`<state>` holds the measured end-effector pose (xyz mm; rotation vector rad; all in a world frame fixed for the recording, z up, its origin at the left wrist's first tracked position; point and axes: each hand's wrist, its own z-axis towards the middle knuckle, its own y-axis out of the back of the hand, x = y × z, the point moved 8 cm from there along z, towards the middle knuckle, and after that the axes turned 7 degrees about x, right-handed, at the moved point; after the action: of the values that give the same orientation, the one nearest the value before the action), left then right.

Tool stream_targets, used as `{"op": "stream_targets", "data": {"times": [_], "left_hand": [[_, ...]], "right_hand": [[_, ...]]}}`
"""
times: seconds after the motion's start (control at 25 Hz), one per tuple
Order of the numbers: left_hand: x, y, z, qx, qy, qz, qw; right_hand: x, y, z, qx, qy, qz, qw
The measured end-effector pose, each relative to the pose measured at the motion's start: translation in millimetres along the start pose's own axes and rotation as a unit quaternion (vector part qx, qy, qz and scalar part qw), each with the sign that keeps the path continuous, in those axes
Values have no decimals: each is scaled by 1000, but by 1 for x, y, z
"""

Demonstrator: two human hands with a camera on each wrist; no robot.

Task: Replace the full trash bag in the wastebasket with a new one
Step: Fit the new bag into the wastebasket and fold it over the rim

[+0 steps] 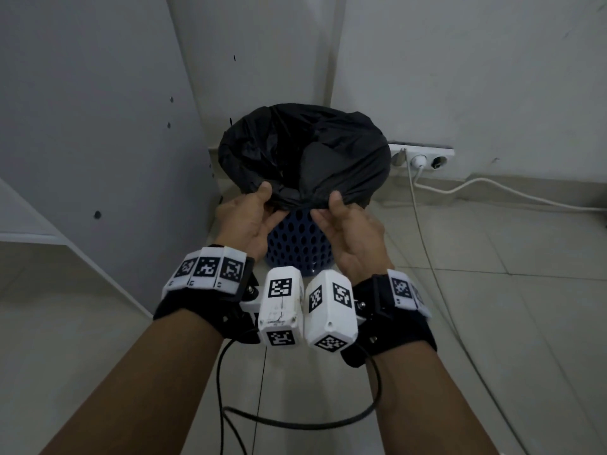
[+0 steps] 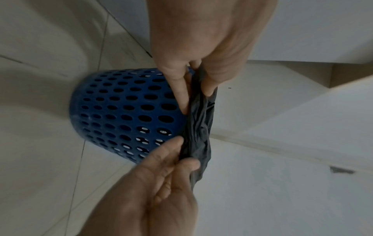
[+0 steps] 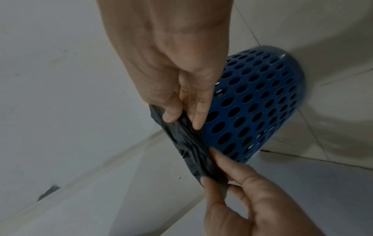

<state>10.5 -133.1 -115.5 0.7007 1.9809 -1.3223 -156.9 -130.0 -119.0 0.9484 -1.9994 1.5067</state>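
Both the left hand (image 1: 244, 221) and right hand (image 1: 349, 228) pinch the black bag (image 1: 305, 156) (folded over the blue basket (image 1: 295, 244)) at the rim's 6 o'clock edge, thumbs on top.

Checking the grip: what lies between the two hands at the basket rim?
Only bunched black bag, pinched by left hand and right hand; both wrist views confirm.

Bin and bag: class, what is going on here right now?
A person stands over a blue bin in a room corner. Both the left hand and the right hand pinch the near edge of the black bag, which is draped over the rim. The bag sits in the bin, mouth open.
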Motion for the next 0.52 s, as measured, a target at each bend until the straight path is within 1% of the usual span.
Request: {"op": "stream_targets", "data": {"times": [0.12,0.2,0.36,0.52], "left_hand": [[1,10,2,-38,14,-52,998],[1,15,3,-60,17,-64,996],[-5,19,3,-78,6,5,997],[-16,21,0,-103,-5,100,990]], "right_hand": [[-12,-5,-1,30,-25,-13,999],[-12,-6,0,30,-23,-64,997],[-6,-4,2,19,17,-199,980],[0,-2,3,11,59,-264,963]]}}
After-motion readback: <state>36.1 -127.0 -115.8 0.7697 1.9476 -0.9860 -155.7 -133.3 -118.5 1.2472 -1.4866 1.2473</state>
